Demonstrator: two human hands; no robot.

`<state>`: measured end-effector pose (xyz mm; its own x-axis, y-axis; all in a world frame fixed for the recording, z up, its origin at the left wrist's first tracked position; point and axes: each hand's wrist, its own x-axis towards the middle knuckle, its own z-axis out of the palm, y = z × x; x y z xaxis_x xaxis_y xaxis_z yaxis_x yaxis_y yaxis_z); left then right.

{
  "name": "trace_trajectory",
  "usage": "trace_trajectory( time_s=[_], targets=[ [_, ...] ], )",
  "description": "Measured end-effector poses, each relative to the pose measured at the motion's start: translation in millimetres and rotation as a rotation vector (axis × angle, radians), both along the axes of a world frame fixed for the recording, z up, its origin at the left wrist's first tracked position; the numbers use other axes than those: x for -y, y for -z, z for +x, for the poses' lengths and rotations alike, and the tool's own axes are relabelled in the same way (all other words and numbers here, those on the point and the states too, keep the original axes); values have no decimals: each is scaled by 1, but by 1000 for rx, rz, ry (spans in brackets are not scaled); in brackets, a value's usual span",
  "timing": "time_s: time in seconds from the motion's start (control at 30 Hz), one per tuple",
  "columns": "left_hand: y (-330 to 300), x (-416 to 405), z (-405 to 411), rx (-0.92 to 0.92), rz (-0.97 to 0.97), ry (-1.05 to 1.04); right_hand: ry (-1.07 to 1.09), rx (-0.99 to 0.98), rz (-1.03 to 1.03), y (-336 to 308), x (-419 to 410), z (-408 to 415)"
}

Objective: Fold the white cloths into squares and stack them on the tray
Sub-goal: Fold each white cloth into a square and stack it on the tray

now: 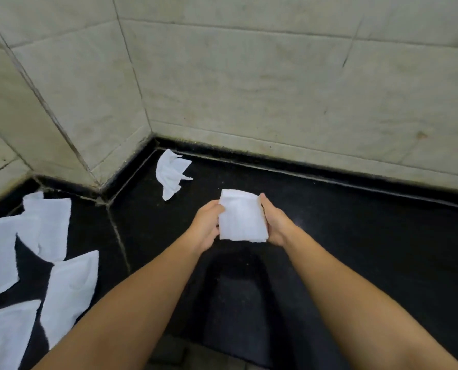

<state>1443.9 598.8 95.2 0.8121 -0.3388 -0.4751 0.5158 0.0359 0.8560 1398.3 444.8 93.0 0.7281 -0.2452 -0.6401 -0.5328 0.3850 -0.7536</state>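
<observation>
A white cloth folded into a near-square (241, 216) is held up between both hands above the black counter (356, 236). My left hand (206, 225) grips its left edge with thumb on top. My right hand (273, 222) grips the right edge. A crumpled white cloth (171, 173) lies on the counter near the wall corner. Several loose white cloths (49, 228) lie spread on the counter at the left. No tray is in view.
Beige tiled walls (275, 89) rise behind the counter and jut out in a corner at the left. A dark reflection sits on the counter below my hands.
</observation>
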Motion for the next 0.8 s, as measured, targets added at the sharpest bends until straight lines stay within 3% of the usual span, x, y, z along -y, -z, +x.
trace_trajectory(
  time_s=[0.23,0.33,0.43,0.8],
  targets=[
    [-5,59,-56,-22,-41,317,381,109,-411,-17,11,-104],
    [1,99,-103,195,97,386,487,103,-640,-16,22,-167],
    [-5,138,-162,397,116,464,634,38,-787,-19,39,-232],
    [-10,267,-400,648,35,871,1033,-146,-929,-22,123,-481]
  ],
)
